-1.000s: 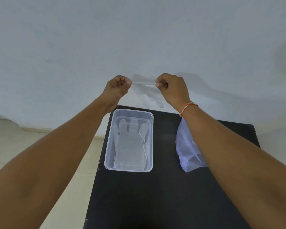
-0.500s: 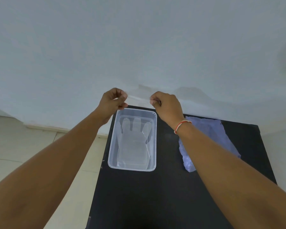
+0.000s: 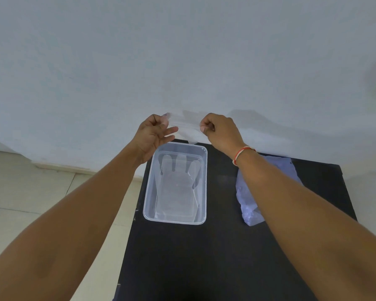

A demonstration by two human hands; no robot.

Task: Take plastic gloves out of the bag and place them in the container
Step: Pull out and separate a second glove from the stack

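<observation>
Both hands are up above the far end of the black table (image 3: 204, 257), stretching a thin clear plastic glove (image 3: 186, 127) between them. The right hand (image 3: 220, 131) is balled up with its fingers (image 3: 204, 128) pinched tight on one edge of the glove. The left hand (image 3: 153, 135) has thumb and forefinger nipping the other edge, the rest of its fingers spread loose. The glove is so see-through against the pale wall (image 3: 182, 51) that you mostly catch just a bit hanging down over the far rim of the container.

The clear rectangular container (image 3: 148, 192) sits on the table right below the hands, with at least one glove (image 3: 176, 187) already lying flat inside, fingers pointing away. The bluish plastic bag (image 3: 246, 203) lies crumpled on the table to the right, partly hidden under the right forearm, apart from the container.
</observation>
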